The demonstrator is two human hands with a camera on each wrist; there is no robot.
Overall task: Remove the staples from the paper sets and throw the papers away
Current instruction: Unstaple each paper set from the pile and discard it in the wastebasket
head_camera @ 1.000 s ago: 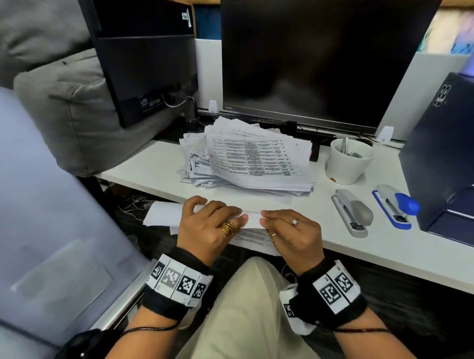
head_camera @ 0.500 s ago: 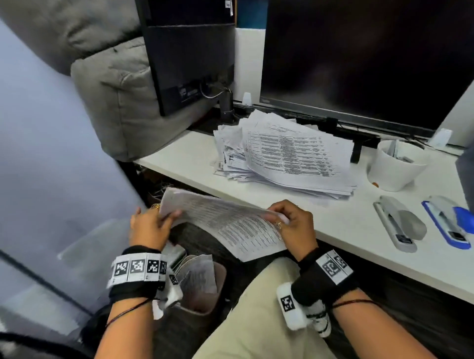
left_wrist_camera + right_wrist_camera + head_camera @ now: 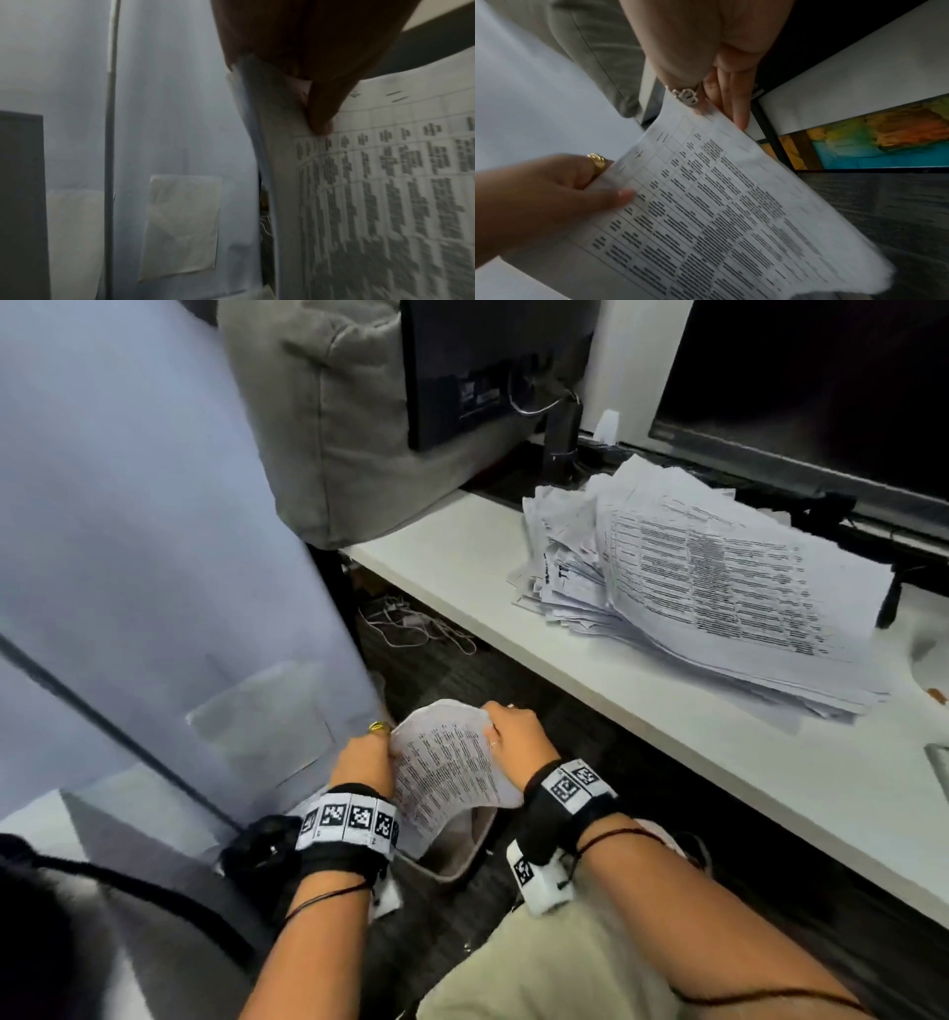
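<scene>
— What's changed?

— Both hands have swung the paper set (image 3: 452, 773) down off the surface (image 3: 667, 711) to my left, over the bin (image 3: 462, 860) by my knee. My left hand (image 3: 362, 765) and right hand (image 3: 516, 737) each pinch a top corner, fingers (image 3: 739, 113) curled round it.

— How to drop it well?

— I'd judge: lower the sheets into the bin's mouth, then let go together.

— Around you?

— More stapled papers (image 3: 719, 588) wait on the surface below the monitor (image 3: 821, 377).
</scene>
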